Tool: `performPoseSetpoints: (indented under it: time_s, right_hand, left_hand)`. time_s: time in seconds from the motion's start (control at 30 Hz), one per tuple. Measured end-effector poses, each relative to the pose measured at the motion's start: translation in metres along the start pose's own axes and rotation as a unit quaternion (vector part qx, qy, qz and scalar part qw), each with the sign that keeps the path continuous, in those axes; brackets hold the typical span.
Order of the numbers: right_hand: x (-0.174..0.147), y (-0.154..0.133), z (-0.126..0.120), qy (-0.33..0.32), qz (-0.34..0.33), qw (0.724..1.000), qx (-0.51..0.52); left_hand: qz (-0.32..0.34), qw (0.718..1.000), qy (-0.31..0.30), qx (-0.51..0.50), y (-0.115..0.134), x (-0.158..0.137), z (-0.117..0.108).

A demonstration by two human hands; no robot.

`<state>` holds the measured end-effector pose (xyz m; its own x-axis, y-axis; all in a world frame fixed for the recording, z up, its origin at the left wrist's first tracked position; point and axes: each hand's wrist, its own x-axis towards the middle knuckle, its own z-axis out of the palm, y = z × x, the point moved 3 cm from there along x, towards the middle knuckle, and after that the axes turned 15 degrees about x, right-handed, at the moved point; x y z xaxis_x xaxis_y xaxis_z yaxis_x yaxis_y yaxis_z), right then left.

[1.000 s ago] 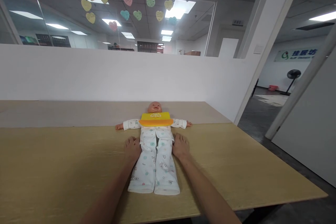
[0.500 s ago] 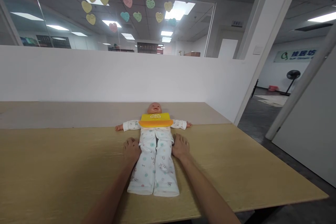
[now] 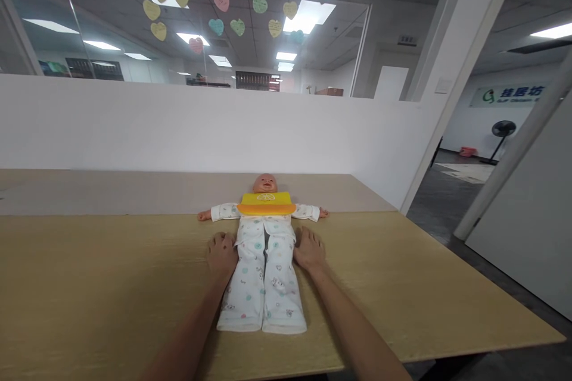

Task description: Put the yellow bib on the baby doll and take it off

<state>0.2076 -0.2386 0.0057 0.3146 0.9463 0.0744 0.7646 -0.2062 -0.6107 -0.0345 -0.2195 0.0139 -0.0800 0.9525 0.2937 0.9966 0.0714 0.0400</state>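
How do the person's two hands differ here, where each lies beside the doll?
The left hand looks curled, knuckles up, against the doll at the waistband of its trousers; the right hand lies flatter, fingers spread toward the waist. The left hand sits slightly lower in the picture than the right. Both rest on the table, palm down, flanking the hips.

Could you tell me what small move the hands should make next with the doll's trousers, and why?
Probably curl the fingers to pinch the waistband: the left hand and right hand rest at either side of the trousers at the doll's hips, gripping nothing yet.
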Motion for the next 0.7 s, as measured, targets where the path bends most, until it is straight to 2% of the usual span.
performPoseSetpoints:
  time_s: [0.23,0.47,0.6,0.7]
  right_hand:
    - [-0.003,0.0,-0.002,0.012,-0.009,1.0,-0.006]
    - [-0.006,0.003,-0.006,0.019,-0.029,0.999,-0.004]
    - [-0.008,0.006,-0.008,0.007,-0.037,0.998,0.042]
    - [-0.004,0.013,-0.011,-0.016,-0.045,0.989,0.14]
  left_hand:
    - [-0.024,1.0,-0.015,0.008,-0.006,-0.002,0.002]
    - [-0.032,0.999,-0.033,-0.002,-0.009,-0.007,-0.007]
    - [-0.03,0.995,-0.018,-0.092,-0.014,-0.001,0.002]
    - [-0.054,0.972,0.027,-0.227,-0.024,0.009,0.01]
